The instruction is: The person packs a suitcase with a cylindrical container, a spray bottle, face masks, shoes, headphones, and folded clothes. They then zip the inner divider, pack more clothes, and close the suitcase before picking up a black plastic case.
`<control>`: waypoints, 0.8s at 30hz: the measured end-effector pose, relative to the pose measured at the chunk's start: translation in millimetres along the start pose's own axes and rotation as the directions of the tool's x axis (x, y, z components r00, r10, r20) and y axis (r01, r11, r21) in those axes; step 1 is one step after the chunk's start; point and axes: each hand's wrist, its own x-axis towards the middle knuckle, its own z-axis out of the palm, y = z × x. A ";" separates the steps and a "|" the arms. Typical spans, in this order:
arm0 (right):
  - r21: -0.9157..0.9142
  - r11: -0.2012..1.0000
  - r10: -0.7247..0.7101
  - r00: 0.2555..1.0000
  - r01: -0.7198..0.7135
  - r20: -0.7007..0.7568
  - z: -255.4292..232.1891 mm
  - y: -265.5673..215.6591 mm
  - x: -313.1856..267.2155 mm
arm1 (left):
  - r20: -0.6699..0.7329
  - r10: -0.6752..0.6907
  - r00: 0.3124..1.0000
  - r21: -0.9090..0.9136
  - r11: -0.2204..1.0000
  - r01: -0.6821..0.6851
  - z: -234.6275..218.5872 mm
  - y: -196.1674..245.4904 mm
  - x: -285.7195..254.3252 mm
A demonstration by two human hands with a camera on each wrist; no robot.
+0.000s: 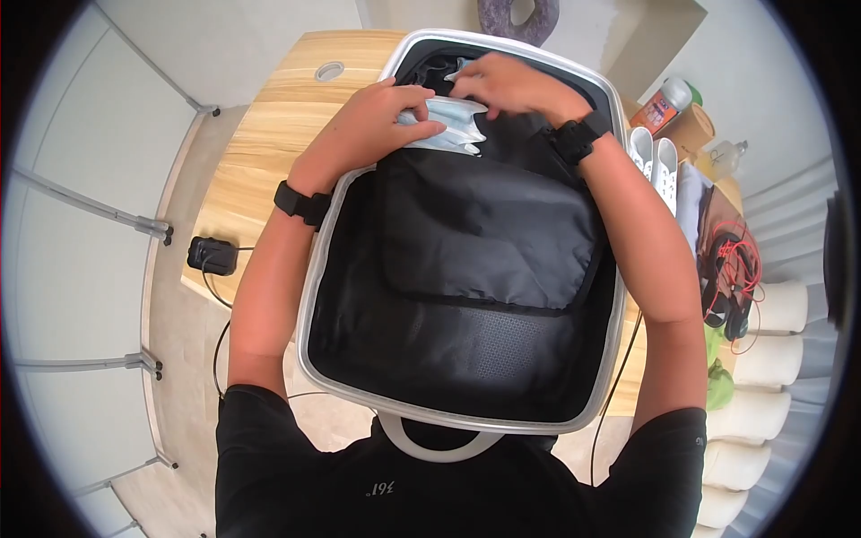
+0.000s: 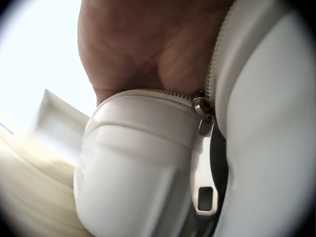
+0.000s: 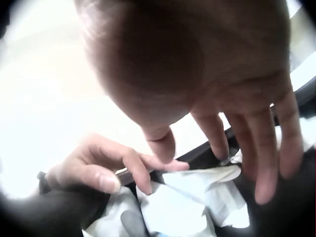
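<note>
A suitcase (image 1: 316, 269) with a white shell and black lining lies unzipped before me, a black fabric panel (image 1: 489, 229) across its middle. Pale blue disposable face masks (image 1: 459, 121) lie bunched on the lining near the far end. My left hand (image 1: 372, 125) reaches over the left rim, thumb and fingers loosely bent on the masks. To their right, my right hand (image 1: 511, 85) hangs over the far end; its fingers point down, spread, in the right wrist view. Another bit of pale blue material (image 1: 464, 65) shows beside it. A metal zipper pull (image 2: 203, 173) dangles below my left palm.
The suitcase rests on a wooden table (image 1: 260, 161), with a black power adapter (image 1: 213, 255) and cord at left. Along the right stand a spray can (image 1: 662, 106), white shoes (image 1: 664, 170), folded clothes and a red cable (image 1: 743, 255). A grey neck pillow (image 1: 493, 18) lies beyond.
</note>
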 end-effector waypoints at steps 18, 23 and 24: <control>-0.321 0.938 0.186 0.973 -0.133 0.139 0.6 -17.5 29.1 | -0.071 0.090 0.993 0.020 0.996 -0.089 4.1 -6.0 -4.6; -0.021 0.999 0.041 0.999 -0.041 0.028 -1.7 -8.7 22.4 | -0.098 0.088 0.991 0.033 0.996 -0.086 9.2 -5.1 -3.2; -0.058 0.998 0.018 0.996 -0.013 0.083 -3.1 -11.2 22.6 | -0.100 0.128 0.987 0.069 0.990 -0.122 7.6 -3.6 -3.2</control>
